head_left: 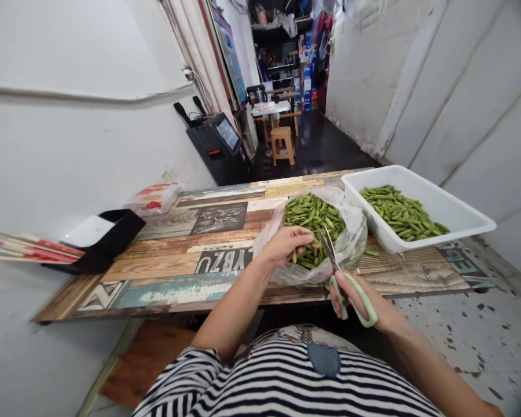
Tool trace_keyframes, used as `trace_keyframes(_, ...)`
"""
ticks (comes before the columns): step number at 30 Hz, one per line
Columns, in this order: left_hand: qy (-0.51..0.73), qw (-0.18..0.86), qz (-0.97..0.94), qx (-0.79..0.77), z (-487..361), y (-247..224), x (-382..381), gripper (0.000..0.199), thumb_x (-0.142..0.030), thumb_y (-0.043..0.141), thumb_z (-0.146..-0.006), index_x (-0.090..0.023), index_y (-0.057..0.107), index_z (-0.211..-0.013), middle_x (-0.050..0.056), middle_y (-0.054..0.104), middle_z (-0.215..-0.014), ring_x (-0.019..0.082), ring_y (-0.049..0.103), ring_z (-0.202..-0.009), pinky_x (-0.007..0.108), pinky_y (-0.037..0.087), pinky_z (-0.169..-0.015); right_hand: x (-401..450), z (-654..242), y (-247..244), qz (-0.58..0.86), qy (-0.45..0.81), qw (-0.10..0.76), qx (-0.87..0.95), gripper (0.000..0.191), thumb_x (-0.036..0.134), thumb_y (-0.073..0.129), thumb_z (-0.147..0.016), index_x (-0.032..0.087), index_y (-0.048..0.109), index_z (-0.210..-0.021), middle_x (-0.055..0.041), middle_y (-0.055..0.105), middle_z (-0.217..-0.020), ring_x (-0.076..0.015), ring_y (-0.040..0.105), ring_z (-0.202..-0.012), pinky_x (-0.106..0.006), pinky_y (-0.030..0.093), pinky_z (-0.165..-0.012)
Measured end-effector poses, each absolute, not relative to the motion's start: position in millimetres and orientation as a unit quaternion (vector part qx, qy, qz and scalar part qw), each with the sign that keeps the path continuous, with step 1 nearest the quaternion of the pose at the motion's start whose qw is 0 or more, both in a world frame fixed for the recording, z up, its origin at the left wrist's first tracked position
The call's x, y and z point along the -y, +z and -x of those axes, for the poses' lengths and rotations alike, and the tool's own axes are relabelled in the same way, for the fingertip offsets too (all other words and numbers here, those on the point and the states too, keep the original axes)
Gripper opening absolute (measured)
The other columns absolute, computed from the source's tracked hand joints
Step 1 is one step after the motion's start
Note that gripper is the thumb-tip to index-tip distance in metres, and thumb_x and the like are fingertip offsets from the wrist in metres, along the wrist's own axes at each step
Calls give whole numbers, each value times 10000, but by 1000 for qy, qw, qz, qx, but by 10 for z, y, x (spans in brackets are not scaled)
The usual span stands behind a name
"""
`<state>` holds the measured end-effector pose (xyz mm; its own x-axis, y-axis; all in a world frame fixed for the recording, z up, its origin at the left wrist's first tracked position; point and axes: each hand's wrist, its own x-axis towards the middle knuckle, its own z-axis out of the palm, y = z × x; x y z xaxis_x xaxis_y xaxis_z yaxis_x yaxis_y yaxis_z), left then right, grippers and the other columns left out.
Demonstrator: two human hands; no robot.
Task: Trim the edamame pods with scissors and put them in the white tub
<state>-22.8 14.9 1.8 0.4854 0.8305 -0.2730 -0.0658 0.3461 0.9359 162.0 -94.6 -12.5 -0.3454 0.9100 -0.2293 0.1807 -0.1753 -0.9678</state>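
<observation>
One pair of green-handled scissors (333, 260), centre-right, gripped in right hand (380, 301); left hand (286, 244), centre, pinching one edamame pod (315, 241) over translucent plastic bag (354, 227).

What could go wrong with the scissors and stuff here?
The scissors in the right hand are near the left hand, so a finger might get nicked. The bag looks thin, so a snip could tear it. The tub seems to stick past the table; a bump might tip it.

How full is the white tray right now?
Partly full: green pods lie heaped in the white tray below its rim, with bare white showing to their right.
</observation>
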Motion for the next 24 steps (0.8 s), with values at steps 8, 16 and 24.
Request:
trace_keyframes(8,413,728,-379,-395,30,-62,-24,438,-316,833,-525,-136,475,-703,15,658,-659,20,467,-465,142,297,-431,917,-1569,-140,498,576,315,568,545,698,365,-851,203,463,-646,24,532,-490,-118,532,-446,-245,440,-492)
trace_keyframes(16,408,714,-388,-415,-29,-99,20,367,-304,807,-571,-123,517,-704,29,675,-697,21,455,-456,153,296,-420,908,-1521,-162,522,585,321,532,515,688,452,-813,205,455,-635,55,482,-431,-102,491,-353,-216,423,-374)
trace_keyframes(24,452,665,-394,-445,-121,115,-56,216,-207,707,-677,-130,510,-721,23,646,-700,29,446,-486,152,321,-440,907,-1543,-264,523,631,324,472,470,647,580,-750,205,445,-669,89,461,-454,-72,443,-305,-177,379,-287)
